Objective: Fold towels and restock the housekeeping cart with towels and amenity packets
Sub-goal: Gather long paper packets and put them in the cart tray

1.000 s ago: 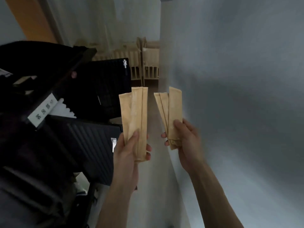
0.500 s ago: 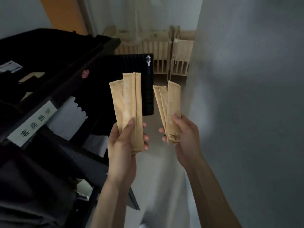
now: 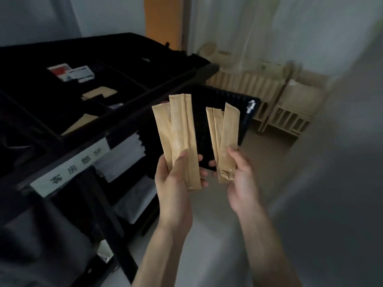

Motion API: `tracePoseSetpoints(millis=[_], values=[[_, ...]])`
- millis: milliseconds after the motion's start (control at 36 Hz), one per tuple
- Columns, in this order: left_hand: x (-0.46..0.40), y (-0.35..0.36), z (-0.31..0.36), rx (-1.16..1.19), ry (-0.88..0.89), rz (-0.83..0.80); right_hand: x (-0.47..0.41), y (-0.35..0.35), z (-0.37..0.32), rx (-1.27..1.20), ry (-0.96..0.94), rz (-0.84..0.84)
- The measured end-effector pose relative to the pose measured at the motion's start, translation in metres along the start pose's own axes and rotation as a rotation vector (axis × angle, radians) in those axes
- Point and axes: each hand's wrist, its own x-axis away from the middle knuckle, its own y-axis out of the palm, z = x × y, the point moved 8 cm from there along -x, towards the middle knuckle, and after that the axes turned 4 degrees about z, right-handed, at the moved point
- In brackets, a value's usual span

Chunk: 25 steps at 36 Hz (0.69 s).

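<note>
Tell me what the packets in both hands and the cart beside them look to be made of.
Packets in the left hand and packets in the right hand: likely kraft paper, tan and matte, with creased, crumpled lower ends. Cart: probably black plastic, judging by its dull moulded edges and tray dividers, though dim light leaves this open.

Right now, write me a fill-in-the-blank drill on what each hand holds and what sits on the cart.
1. The left hand grips a bunch of tan ____.
2. The right hand holds its packets apart from the left hand's bunch, to its ____.
3. The white label on the black cart ends in the characters ____.
4. Folded white towels sit on the shelf ____ that label.

Missing words: packets; right; 5F; below
</note>
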Motion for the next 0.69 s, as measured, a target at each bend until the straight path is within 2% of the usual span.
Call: tracePoseSetpoints(millis=[222, 361, 500, 694], values=[[-0.047, -0.033, 0.007, -0.044, 0.09, 0.248, -0.062, 0.054, 0.046, 0.047, 0.125, -0.172], [-0.067, -0.038, 0.004, -0.072, 0.173, 0.424, -0.095, 0.082, 0.067, 0.042, 0.21, -0.351], [-0.083, -0.024, 0.004, -0.069, 0.255, 0.571, -0.13, 0.099, 0.063, 0.04, 0.242, -0.527], [-0.097, -0.004, 0.003, -0.095, 0.349, 0.707, -0.169, 0.114, 0.056, -0.001, 0.324, -0.658]])
